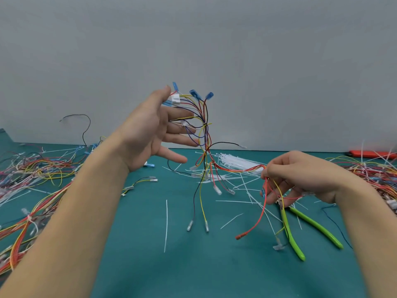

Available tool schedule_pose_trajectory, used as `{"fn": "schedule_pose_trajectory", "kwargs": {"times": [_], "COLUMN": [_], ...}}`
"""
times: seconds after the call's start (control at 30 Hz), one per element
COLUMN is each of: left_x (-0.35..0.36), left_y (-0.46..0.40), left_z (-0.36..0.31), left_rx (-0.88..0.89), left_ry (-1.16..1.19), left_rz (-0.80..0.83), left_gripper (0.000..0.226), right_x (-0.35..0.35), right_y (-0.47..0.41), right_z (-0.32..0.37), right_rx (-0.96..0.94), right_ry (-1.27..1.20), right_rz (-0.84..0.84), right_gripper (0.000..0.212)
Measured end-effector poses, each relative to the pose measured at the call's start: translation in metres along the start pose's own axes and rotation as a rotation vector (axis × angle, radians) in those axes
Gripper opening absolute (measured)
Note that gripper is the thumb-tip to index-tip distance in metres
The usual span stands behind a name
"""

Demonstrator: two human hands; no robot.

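Currently harness (205, 130) is up in the air over the mat (193, 265), in front of the wall, strung between both hands. Left hand (148, 134) is raised, palm turned inward, fingers (182, 114) straight and spread, nothing clamped; the upper wires fan across the fingertips. Thumb tip sits right at the white connector (175, 99); can't tell if it actually bears on it. Blue terminals (209, 96) stick up above the fan, just right of the connector. Right hand (300, 177) is lower and to the right, fingers curled, pinching the red/orange branch of the harness at the fingertips. Several loose ends drop below that pinch, including a red lead (261, 216) ending in a red tip near the mat. From the middle of the harness a black and a yellow lead hang straight down, with clear terminals at the ends; contact with the mat not resolvable. Ties (234, 161) lie in a white heap on the mat behind the harness, with strays scattered around; one long tie (166, 224) lies alone nearer the camera. Cutters (318, 228) with green handles lie on the mat under the right hand, handles spread. Wire piles sit on the left (32, 168) and right (373, 171) edges. Red tool (369, 154) is at the far right by the wall.
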State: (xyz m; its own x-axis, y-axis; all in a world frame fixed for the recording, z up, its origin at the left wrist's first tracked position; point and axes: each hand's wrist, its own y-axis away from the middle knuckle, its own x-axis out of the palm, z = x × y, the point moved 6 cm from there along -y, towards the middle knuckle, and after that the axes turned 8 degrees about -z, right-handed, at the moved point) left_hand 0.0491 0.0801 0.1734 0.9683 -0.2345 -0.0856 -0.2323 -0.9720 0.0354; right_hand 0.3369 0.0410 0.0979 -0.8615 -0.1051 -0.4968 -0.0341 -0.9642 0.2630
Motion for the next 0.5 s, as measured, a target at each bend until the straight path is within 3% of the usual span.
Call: {"fn": "schedule_pose_trajectory", "kwargs": {"times": [0.13,0.33,0.5], "left_x": [-0.001,-0.009,-0.040], "left_y": [-0.001,-0.001,0.000], "left_z": [0.002,-0.005,-0.011], "left_rx": [0.033,0.222,0.366], "left_ry": [-0.069,-0.061,0.095], "left_rz": [-0.028,-0.225,-0.576], "left_gripper": [0.075,0.039,0.074], "right_x": [0.002,0.013,0.057], "right_y": [0.000,0.010,0.042], "right_z": [0.000,0.010,0.036], "right_rx": [0.002,-0.065,-0.182], "right_ry": [0.020,0.099,0.115], "right_rz": [0.005,0.116,0.493], "right_gripper": [0.022,0.021,0.015]}}
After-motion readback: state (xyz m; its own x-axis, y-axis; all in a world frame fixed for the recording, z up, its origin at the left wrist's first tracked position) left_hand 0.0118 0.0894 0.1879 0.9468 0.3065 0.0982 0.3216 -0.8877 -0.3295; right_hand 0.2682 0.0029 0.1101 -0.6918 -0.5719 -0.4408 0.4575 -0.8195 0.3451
